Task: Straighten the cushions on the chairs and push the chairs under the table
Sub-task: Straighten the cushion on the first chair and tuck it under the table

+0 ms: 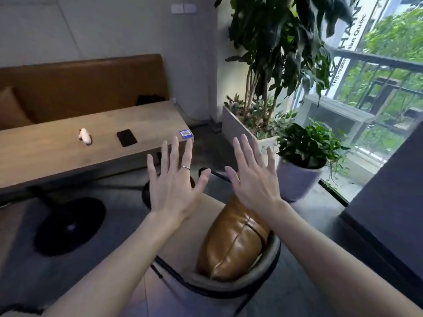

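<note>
A round chair (270,266) with a dark curved frame stands directly below me, pulled back from the long wooden table (68,161). A brown leather cushion (231,245) leans upright and slightly tilted against the chair's back on the right side of the seat. My left hand (174,181) and my right hand (254,177) hover above the chair's front with fingers spread, palms down, touching nothing. My forearms hide part of the seat.
On the table lie a white object (85,136), a black phone (126,137) and a small blue card (185,134). A brown bench (80,88) runs behind the table. Its black round base (68,225) sits at left. Potted plants (304,152) and a planter box (231,124) stand right.
</note>
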`<state>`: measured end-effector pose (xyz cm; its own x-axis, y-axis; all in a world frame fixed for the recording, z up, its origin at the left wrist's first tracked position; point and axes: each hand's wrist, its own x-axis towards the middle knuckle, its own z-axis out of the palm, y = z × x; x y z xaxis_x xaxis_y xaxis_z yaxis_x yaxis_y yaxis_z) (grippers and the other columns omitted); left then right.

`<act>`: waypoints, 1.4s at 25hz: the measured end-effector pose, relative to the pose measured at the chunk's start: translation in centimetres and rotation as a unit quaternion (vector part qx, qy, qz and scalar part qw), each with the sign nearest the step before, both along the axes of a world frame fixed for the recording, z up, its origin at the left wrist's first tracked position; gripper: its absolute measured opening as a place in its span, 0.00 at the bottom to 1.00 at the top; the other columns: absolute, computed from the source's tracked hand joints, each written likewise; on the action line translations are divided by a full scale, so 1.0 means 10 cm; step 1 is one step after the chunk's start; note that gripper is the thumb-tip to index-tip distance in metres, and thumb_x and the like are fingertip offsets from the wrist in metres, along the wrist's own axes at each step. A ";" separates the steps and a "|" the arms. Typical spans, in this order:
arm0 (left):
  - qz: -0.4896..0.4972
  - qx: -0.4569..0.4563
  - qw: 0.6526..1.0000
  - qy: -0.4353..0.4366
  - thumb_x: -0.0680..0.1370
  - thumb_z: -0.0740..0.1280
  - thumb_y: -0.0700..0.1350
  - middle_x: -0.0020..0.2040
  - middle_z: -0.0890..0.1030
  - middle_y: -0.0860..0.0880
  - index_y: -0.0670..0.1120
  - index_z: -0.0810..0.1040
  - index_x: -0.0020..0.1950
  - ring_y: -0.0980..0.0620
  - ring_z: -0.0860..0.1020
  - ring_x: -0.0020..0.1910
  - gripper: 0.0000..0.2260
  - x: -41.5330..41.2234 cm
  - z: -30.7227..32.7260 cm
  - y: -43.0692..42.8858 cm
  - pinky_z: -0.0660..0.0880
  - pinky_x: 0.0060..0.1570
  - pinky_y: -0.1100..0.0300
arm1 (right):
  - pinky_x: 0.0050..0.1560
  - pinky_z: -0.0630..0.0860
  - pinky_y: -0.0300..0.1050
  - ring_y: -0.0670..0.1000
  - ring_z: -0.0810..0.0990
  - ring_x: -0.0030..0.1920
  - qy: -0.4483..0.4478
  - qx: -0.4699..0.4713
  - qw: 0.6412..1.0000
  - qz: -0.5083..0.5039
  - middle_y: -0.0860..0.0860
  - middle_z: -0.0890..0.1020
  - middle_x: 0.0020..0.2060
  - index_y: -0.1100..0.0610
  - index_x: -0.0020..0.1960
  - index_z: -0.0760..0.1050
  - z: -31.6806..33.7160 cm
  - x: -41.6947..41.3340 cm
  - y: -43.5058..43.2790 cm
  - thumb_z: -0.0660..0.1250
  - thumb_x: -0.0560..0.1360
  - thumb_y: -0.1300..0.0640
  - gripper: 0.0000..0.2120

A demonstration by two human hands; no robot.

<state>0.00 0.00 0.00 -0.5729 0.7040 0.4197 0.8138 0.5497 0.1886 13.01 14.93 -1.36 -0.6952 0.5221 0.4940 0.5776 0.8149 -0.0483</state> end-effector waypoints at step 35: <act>0.379 0.292 0.470 -0.742 0.63 0.81 0.64 0.63 0.79 0.47 0.52 0.66 0.76 0.43 0.81 0.53 0.47 0.95 -2.23 -0.10 0.81 0.46 0.43 | 0.67 0.74 0.63 0.66 0.75 0.65 0.230 -0.659 0.609 -0.377 0.61 0.76 0.67 0.56 0.73 0.67 -2.50 0.59 0.55 0.55 0.65 0.54 0.35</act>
